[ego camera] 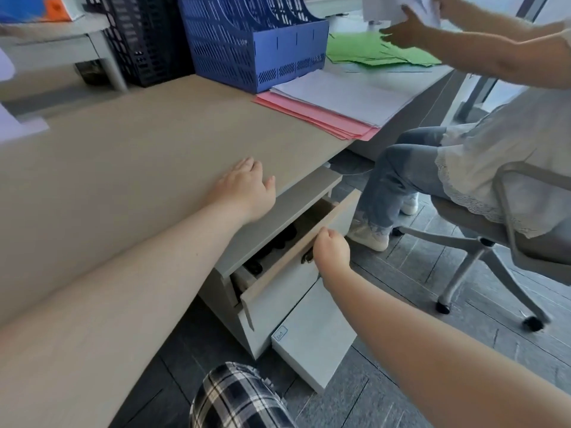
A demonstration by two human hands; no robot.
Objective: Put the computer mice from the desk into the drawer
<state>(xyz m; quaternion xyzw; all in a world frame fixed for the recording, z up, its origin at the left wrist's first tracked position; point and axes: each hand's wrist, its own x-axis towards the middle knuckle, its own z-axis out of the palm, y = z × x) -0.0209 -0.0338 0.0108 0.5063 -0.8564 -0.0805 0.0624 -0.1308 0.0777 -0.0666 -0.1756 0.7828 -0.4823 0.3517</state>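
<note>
Two bare hands of the wearer are seen: one left hand [244,188] and one right hand [332,251]. One partly open white drawer with a pale wood top edge [287,264] is counted, and within it dark rounded computer mice [278,242] are glimpsed; at least two are made out, the exact number cannot be told. Two slotted plastic file racks are counted: one blue [253,41], one black [145,41]. Three paper stacks are counted: pink [312,114], white [340,94], green [370,49]. One grey swivel chair [482,242] is seen.
</note>
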